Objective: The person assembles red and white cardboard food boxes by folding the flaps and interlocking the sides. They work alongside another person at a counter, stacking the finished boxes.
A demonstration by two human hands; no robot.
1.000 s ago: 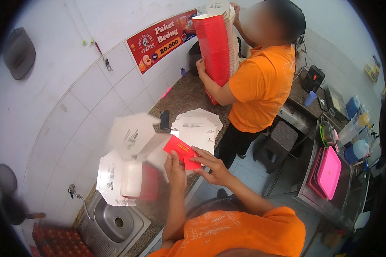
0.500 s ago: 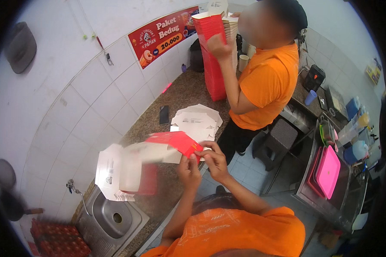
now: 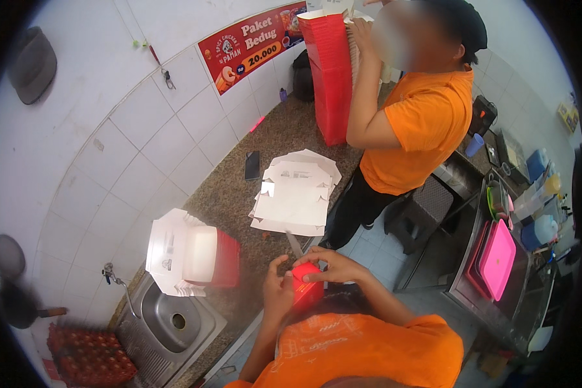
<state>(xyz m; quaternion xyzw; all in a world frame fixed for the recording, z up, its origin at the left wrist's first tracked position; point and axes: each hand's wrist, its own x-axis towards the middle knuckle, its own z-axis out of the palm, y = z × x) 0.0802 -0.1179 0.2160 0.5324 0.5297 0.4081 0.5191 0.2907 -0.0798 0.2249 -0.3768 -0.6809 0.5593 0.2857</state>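
Observation:
A red cardboard food box (image 3: 309,292) is close in front of my body, past the counter's front edge. My left hand (image 3: 279,290) grips its left side with the thumb near the top edge. My right hand (image 3: 333,266) is closed on its upper right part, fingers bent over the red card. Much of the box's lower part is hidden against my orange shirt. Ahead lies a pile of flat white box blanks (image 3: 295,191) on the counter. To the left stands a nested stack of red and white boxes (image 3: 221,260) with their lids open.
A steel sink (image 3: 194,343) with a tap (image 3: 118,284) is at the lower left. A phone (image 3: 252,165) lies on the speckled counter (image 3: 229,197). A co-worker in orange (image 3: 420,123) stands at a tall red box stack (image 3: 330,81). Pink trays (image 3: 496,260) are at right.
The red box has come down from over the counter toward my body, both hands with it, and now shows a more folded shape. The co-worker's raised hand has shifted on the tall stack.

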